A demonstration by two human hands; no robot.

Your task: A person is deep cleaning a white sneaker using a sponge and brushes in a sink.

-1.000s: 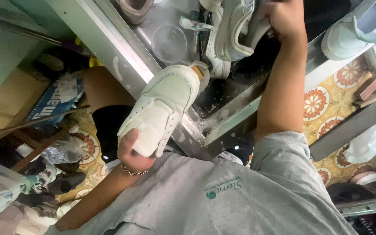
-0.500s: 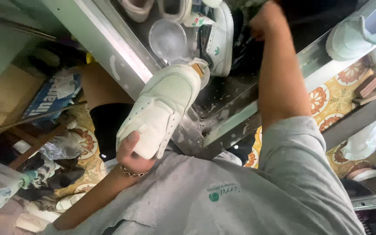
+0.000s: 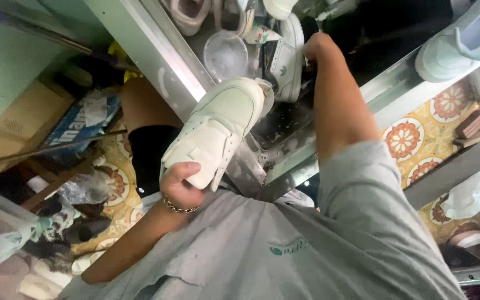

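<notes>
The right hand (image 3: 318,47), a second ago raised to the upper edge of the view and gripping the white shoe with green trim (image 3: 287,61) hanging there, now sits lower and further left, its fingers at that shoe's heel. The shoe itself now lies lower in the metal sink (image 3: 284,133), beside the clear round lid (image 3: 226,55). The right forearm now runs nearly straight up from the grey sleeve
</notes>
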